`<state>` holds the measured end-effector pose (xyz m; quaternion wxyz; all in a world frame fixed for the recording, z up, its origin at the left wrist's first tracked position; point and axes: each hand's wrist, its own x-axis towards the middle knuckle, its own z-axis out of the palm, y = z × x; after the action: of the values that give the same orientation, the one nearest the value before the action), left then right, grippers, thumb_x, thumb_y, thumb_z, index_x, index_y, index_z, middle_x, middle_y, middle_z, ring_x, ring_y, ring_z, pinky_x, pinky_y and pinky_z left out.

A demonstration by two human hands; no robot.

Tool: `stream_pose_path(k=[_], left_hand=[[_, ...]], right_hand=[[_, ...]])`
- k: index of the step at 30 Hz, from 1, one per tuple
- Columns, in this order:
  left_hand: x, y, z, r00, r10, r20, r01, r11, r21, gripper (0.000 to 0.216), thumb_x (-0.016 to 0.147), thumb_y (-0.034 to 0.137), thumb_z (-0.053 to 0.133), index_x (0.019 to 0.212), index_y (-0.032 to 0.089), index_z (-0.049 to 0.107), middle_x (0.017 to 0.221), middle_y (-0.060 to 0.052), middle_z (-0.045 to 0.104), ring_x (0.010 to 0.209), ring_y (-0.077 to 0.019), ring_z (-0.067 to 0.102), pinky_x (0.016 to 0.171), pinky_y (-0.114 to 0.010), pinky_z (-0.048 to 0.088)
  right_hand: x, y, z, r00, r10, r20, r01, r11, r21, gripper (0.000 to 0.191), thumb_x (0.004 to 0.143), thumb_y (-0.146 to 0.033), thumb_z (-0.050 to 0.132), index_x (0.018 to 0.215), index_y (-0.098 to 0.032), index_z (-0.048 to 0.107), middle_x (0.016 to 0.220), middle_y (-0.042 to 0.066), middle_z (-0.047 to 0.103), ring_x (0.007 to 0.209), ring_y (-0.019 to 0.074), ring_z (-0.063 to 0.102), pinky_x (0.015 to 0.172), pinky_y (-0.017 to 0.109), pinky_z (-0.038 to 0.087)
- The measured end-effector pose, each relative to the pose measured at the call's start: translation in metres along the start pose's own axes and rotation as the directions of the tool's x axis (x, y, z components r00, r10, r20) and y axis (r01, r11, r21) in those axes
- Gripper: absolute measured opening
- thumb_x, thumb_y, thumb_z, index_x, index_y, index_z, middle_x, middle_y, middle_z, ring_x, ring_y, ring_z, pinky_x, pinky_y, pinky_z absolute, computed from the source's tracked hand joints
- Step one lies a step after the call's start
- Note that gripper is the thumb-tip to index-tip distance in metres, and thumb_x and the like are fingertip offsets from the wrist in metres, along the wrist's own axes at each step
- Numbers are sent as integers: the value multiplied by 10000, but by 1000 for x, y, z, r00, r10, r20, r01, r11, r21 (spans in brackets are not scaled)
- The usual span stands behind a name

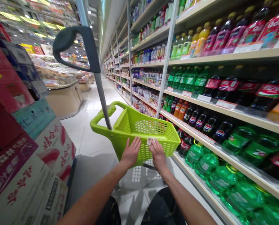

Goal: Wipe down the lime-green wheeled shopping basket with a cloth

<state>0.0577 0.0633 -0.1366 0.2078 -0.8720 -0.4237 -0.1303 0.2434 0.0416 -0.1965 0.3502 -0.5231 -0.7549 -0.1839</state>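
A lime-green shopping basket on wheels (120,137) stands in the aisle before my knees, its perforated inside showing no goods. A long metal pole with a dark grey grip (95,51) rises from its left end. My left hand (130,152) lies against the near side of the basket, fingers stretched out over the rim. Further right, my right hand (157,153) presses a crumpled whitish cloth or tissue (151,141) to the same near side, close to the rim. The basket's wheels are mostly hidden.
Shelves of bottled drinks (200,79) run along the right, with large green bottles (223,176) at the bottom. Stacked drink cartons (48,140) stand close on the left. Behind them is a rounded display counter (62,100). White floor tiles (90,137) stretch down the aisle.
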Motion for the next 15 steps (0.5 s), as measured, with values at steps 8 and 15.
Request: stream_pose_path(k=[8,15], left_hand=[[15,28,-1,995,99,27,-98,995,-19,561,742,129,361,1303,121,347,1418,-84,276,1323,-211,200,1072,-518,100],[29,53,2,994,104,27,-102,993,-66,538,757,125,351,1294,142,367,1407,-75,308,1316,-204,223,1074,-504,115]], right_hand=[[-33,19,5,986,82,144,-76,996,-46,381,780,-18,406,1042,-204,612,1221,71,546,1250,194,346,999,403,287],[-16,38,-11,993,115,9,-114,991,-68,414,793,-27,391,1126,-206,559,1302,71,468,1305,202,242,1005,432,270]])
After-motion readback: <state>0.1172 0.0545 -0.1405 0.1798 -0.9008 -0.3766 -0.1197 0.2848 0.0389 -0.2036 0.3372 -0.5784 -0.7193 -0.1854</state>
